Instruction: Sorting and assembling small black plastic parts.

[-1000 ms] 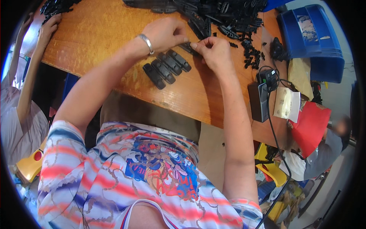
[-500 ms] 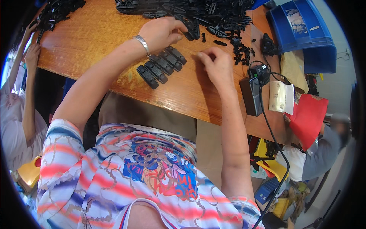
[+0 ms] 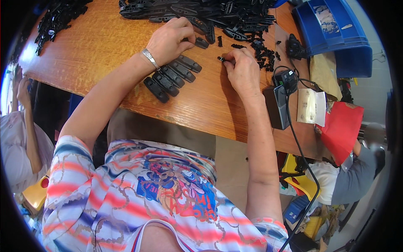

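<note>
My left hand (image 3: 172, 40), a bracelet on its wrist, pinches one end of an oblong black plastic part (image 3: 202, 43) just above the tabletop. Between thumb and fingertips of my right hand (image 3: 243, 70) is a small black plastic piece (image 3: 221, 59). Several black oblong parts (image 3: 171, 78) lie side by side in a slanted row below my left hand. Beyond both hands spreads a big heap of long black plastic parts (image 3: 180, 11). Small loose black pieces (image 3: 263, 53) are scattered just past my right hand.
On the wooden table (image 3: 113, 46), another black pile (image 3: 58, 21) lies far left. At the right are a blue bin (image 3: 336, 38), a dark box-shaped device (image 3: 277, 107) with cables, and a paper packet (image 3: 310, 106). People sit at both sides; one is beside a red sheet (image 3: 342, 130).
My left hand has drawn back slightly from the heap with an oblong part in it. My right hand has moved toward the small pieces and now pinches one. The view has shifted slightly.
</note>
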{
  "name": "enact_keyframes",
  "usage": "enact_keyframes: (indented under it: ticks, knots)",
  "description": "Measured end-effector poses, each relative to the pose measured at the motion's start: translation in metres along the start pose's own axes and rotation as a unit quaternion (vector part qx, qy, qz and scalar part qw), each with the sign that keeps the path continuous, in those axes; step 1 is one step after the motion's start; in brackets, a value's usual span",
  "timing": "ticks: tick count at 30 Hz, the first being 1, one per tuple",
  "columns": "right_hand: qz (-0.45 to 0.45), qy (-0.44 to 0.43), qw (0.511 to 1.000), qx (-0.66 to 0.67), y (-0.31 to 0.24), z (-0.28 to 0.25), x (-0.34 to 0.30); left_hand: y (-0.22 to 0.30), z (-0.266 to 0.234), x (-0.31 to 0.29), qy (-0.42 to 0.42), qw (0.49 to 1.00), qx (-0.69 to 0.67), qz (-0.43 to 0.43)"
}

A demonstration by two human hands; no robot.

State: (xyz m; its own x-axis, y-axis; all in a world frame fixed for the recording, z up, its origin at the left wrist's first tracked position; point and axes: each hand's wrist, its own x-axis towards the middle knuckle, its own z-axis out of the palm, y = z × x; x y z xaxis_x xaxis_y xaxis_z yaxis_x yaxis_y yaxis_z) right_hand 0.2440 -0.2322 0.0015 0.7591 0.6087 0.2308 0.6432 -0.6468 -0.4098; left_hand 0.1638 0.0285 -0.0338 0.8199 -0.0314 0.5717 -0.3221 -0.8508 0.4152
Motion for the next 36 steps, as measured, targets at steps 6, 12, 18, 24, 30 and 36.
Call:
enact_keyframes:
  ticks: [6,12,18,24,30,36]
  knots:
    - [0.060,-0.082,0.993,0.063,-0.018,-0.004,0.006,-0.002,-0.003,-0.004,0.009,0.995,-0.034,-0.096]
    - [0.060,-0.065,0.986,0.143,-0.017,0.006,0.011,0.000,-0.003,-0.004,-0.026,0.996,-0.025,-0.079]
    - [0.085,-0.065,0.975,0.195,-0.027,0.015,0.019,0.010,-0.005,0.002,-0.077,0.979,-0.081,-0.171]
    - [-0.013,0.055,0.988,0.146,-0.023,0.025,0.012,0.033,-0.014,0.015,-0.154,0.964,-0.089,-0.198]
    - [-0.039,0.096,0.982,0.160,-0.020,0.023,0.004,0.030,-0.009,0.021,-0.178,0.967,-0.105,-0.150]
    - [-0.030,0.106,0.976,0.186,-0.010,0.019,-0.010,0.027,0.005,0.028,-0.155,0.988,-0.014,-0.006]
